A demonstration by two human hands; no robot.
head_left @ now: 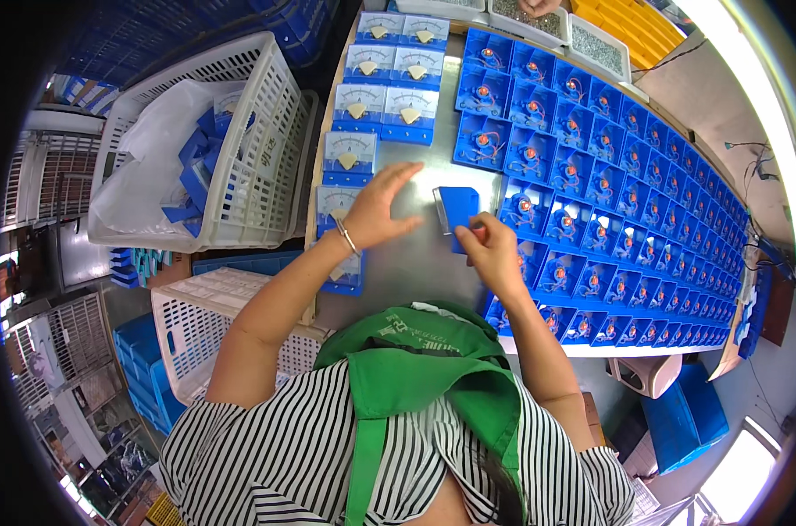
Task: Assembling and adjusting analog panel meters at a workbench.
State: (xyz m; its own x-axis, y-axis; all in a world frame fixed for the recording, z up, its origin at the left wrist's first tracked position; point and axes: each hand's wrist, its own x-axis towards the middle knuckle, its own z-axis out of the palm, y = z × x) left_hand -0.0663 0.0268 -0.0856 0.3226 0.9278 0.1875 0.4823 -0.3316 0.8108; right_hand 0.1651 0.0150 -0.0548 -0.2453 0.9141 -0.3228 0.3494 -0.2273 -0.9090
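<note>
At frame centre, right hand (487,249) is pinching one blue case (458,205); left hand (382,209) is hovering empty, fingers spread; rightward, blue boxes (601,210) are forming rows.

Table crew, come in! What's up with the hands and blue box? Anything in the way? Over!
Left hand open, near dial meters. Right hand at near end of blue box, grip unclear. Open blue cases crowd the right side.

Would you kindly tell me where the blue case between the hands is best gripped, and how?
The blue case is probably best pinched on its right part, from the right: its clear edge faces left, and the right hand is at its near right corner, so a grip there should avoid the clear part.
</note>
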